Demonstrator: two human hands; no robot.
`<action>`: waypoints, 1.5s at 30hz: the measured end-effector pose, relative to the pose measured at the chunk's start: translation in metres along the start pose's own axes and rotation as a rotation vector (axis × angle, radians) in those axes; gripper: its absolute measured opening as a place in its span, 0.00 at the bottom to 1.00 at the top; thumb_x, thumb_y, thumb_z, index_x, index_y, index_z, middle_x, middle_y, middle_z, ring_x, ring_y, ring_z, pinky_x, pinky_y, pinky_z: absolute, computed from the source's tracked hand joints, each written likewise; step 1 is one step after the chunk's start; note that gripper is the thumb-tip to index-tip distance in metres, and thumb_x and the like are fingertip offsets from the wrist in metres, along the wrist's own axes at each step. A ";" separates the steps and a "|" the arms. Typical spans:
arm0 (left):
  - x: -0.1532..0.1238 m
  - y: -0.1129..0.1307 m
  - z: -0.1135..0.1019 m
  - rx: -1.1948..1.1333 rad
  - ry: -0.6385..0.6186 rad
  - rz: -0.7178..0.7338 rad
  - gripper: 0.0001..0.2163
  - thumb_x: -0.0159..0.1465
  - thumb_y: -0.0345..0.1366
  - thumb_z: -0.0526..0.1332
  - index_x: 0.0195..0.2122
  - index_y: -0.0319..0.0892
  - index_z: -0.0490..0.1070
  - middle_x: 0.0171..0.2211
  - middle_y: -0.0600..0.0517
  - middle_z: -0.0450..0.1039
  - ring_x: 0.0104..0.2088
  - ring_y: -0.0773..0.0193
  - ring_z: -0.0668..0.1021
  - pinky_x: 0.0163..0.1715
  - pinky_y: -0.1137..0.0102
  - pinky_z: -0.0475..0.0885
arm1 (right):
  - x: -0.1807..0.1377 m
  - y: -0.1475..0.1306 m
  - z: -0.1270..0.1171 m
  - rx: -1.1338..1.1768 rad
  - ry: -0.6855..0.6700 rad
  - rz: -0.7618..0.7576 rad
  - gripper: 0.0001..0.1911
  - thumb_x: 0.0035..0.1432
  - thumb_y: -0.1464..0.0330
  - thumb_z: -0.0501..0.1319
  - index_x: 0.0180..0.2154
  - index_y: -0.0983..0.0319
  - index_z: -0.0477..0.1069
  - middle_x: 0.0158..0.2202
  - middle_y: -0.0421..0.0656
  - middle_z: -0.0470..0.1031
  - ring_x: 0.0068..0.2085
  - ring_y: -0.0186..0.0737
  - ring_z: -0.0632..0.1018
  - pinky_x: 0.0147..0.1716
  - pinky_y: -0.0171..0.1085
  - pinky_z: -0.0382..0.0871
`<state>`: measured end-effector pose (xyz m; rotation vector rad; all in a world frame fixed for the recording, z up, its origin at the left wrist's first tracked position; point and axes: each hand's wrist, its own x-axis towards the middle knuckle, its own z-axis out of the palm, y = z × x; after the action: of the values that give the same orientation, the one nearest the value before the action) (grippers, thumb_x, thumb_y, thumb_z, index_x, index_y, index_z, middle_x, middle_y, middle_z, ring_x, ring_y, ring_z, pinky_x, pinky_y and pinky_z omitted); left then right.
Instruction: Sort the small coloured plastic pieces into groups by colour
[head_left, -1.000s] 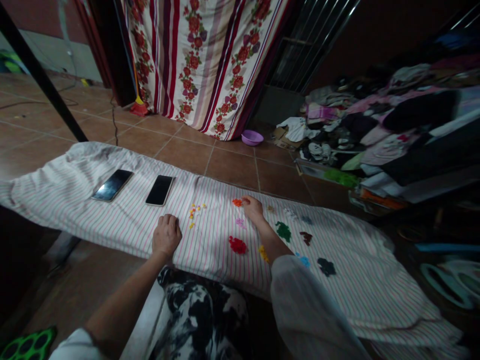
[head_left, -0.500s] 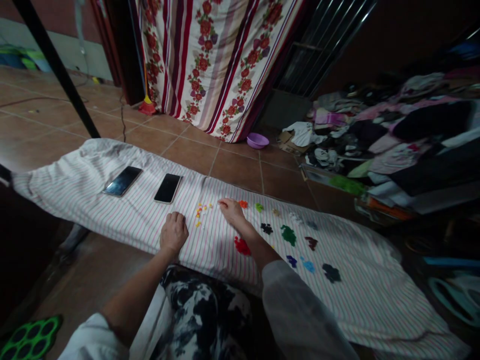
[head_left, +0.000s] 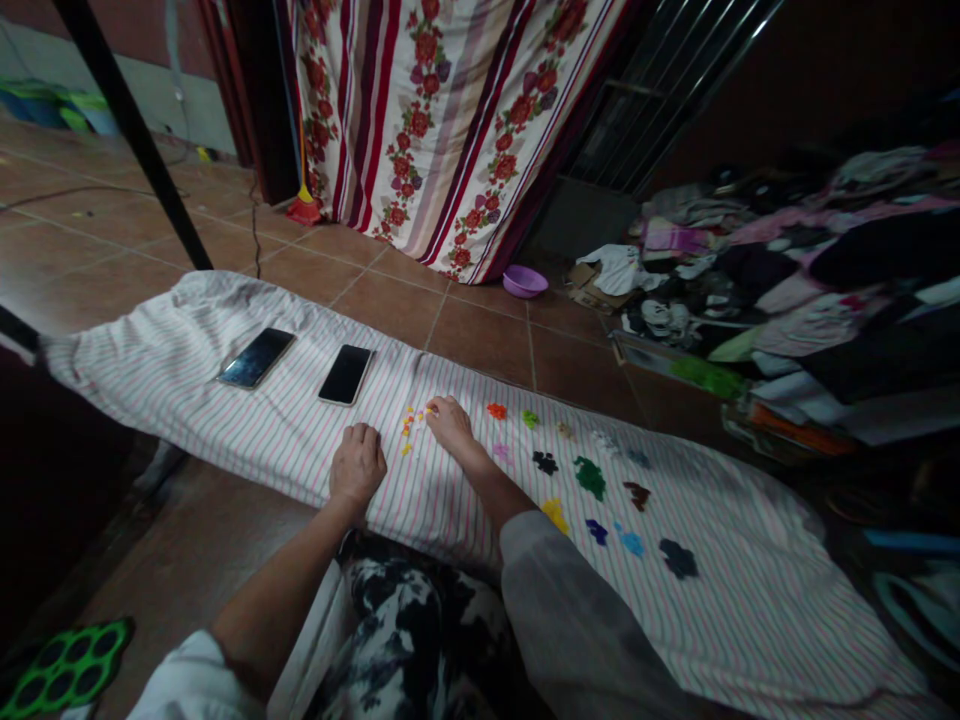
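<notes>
My right hand (head_left: 452,424) is pinched over the striped cloth, its fingertips at the right edge of a loose group of tiny yellow and orange pieces (head_left: 407,430). A yellow speck shows at those fingertips; whether it is held or lies beneath, I cannot tell. To the left of the group, my left hand (head_left: 358,466) rests on the cloth with its fingers curled in, their inside hidden. Sorted small piles lie beyond my right hand: orange (head_left: 496,411), light green (head_left: 529,419), pink (head_left: 502,453), black (head_left: 545,462), dark green (head_left: 590,478) and yellow (head_left: 555,515).
Two phones, one dark (head_left: 257,358) and one light-edged (head_left: 346,375), lie on the striped cloth (head_left: 165,370) at the left. Brown (head_left: 637,495), blue (head_left: 631,541) and dark grey (head_left: 679,558) piles sit farther right. Beyond are a purple basin (head_left: 524,282) and heaped clothes (head_left: 817,270).
My right hand has moved left to the yellow and orange pieces. Its arm now covers the red pile, while the pink and yellow piles have come into sight. The left hand stays resting.
</notes>
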<state>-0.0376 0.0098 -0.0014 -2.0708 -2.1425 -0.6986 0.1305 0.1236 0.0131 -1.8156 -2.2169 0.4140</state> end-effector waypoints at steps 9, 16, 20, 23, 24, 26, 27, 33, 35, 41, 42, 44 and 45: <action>0.000 0.000 0.000 0.003 0.007 -0.002 0.05 0.60 0.29 0.53 0.34 0.42 0.67 0.37 0.45 0.68 0.41 0.54 0.68 0.42 0.62 0.68 | 0.003 0.012 0.009 0.201 0.095 -0.015 0.13 0.55 0.73 0.55 0.40 0.60 0.76 0.39 0.43 0.77 0.41 0.37 0.76 0.42 0.33 0.66; 0.000 0.000 0.000 -0.002 0.006 -0.002 0.05 0.61 0.29 0.52 0.34 0.42 0.67 0.37 0.45 0.68 0.42 0.55 0.68 0.42 0.62 0.68 | 0.002 0.024 0.013 0.383 0.121 0.007 0.14 0.53 0.72 0.56 0.39 0.59 0.77 0.38 0.41 0.79 0.39 0.37 0.78 0.40 0.33 0.69; 0.000 0.001 -0.003 -0.001 0.000 0.000 0.05 0.61 0.29 0.52 0.35 0.42 0.67 0.37 0.45 0.68 0.42 0.54 0.68 0.42 0.62 0.68 | 0.000 0.028 0.008 0.434 0.129 0.035 0.14 0.53 0.72 0.56 0.39 0.58 0.77 0.37 0.40 0.79 0.39 0.36 0.78 0.40 0.32 0.69; 0.000 0.002 -0.004 -0.002 -0.007 -0.005 0.06 0.60 0.29 0.52 0.35 0.42 0.67 0.37 0.45 0.69 0.41 0.54 0.68 0.41 0.62 0.68 | -0.003 0.032 0.005 0.433 0.146 0.047 0.14 0.53 0.71 0.55 0.39 0.58 0.77 0.37 0.40 0.80 0.38 0.36 0.78 0.39 0.33 0.70; 0.000 0.002 -0.004 0.001 -0.008 -0.007 0.06 0.60 0.29 0.52 0.35 0.42 0.67 0.37 0.45 0.69 0.41 0.54 0.68 0.40 0.62 0.68 | -0.004 0.034 0.004 0.432 0.152 0.042 0.14 0.53 0.71 0.55 0.39 0.58 0.77 0.36 0.40 0.79 0.38 0.36 0.78 0.39 0.33 0.70; 0.000 0.002 -0.004 0.010 -0.005 -0.007 0.06 0.60 0.29 0.52 0.34 0.43 0.67 0.37 0.45 0.69 0.41 0.54 0.68 0.40 0.62 0.68 | -0.007 0.037 0.001 0.420 0.156 0.040 0.14 0.54 0.70 0.55 0.39 0.58 0.76 0.36 0.40 0.79 0.37 0.36 0.78 0.39 0.33 0.70; 0.000 0.002 -0.003 0.016 -0.002 -0.006 0.06 0.60 0.29 0.52 0.34 0.43 0.67 0.36 0.45 0.69 0.41 0.54 0.68 0.40 0.62 0.68 | -0.010 0.038 0.000 0.408 0.154 0.047 0.13 0.54 0.70 0.55 0.39 0.58 0.76 0.36 0.40 0.79 0.37 0.36 0.78 0.38 0.33 0.70; 0.000 0.001 -0.004 0.039 0.002 -0.003 0.05 0.61 0.30 0.52 0.34 0.43 0.67 0.36 0.45 0.69 0.41 0.54 0.69 0.40 0.62 0.67 | -0.025 0.047 -0.012 0.370 0.175 0.067 0.12 0.53 0.69 0.56 0.38 0.59 0.76 0.33 0.40 0.79 0.35 0.36 0.77 0.36 0.33 0.69; -0.001 0.002 -0.005 0.030 0.001 0.001 0.06 0.61 0.30 0.52 0.34 0.43 0.67 0.36 0.45 0.69 0.41 0.54 0.69 0.40 0.62 0.67 | -0.030 0.051 -0.015 0.373 0.169 0.062 0.12 0.54 0.68 0.55 0.37 0.59 0.76 0.32 0.39 0.78 0.33 0.35 0.77 0.36 0.32 0.69; -0.002 0.002 -0.007 0.009 0.016 -0.004 0.07 0.63 0.32 0.51 0.34 0.42 0.67 0.36 0.44 0.69 0.41 0.54 0.68 0.38 0.62 0.67 | -0.049 0.067 -0.030 0.369 0.184 0.052 0.13 0.55 0.68 0.54 0.37 0.60 0.76 0.32 0.39 0.77 0.33 0.35 0.76 0.36 0.32 0.68; -0.002 0.002 -0.007 0.009 0.016 0.000 0.07 0.63 0.32 0.51 0.34 0.42 0.67 0.36 0.44 0.69 0.41 0.54 0.68 0.38 0.62 0.67 | -0.054 0.071 -0.033 0.362 0.192 0.052 0.13 0.54 0.68 0.54 0.37 0.60 0.76 0.32 0.39 0.77 0.33 0.35 0.75 0.36 0.32 0.67; -0.002 0.002 -0.007 0.017 0.016 0.009 0.07 0.63 0.32 0.50 0.34 0.42 0.68 0.36 0.44 0.69 0.41 0.53 0.68 0.38 0.62 0.66 | -0.064 0.080 -0.042 0.338 0.218 0.072 0.13 0.54 0.68 0.54 0.36 0.60 0.76 0.32 0.39 0.77 0.33 0.35 0.75 0.37 0.33 0.68; -0.002 0.002 -0.007 0.022 0.016 0.009 0.07 0.63 0.32 0.50 0.34 0.42 0.68 0.36 0.44 0.69 0.41 0.53 0.68 0.38 0.62 0.66 | -0.070 0.086 -0.046 0.327 0.234 0.087 0.13 0.53 0.68 0.54 0.36 0.60 0.76 0.32 0.40 0.77 0.34 0.36 0.75 0.38 0.34 0.68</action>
<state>-0.0374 0.0056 0.0050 -2.0561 -2.1211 -0.6840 0.2395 0.0738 0.0237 -1.6921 -1.8013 0.5168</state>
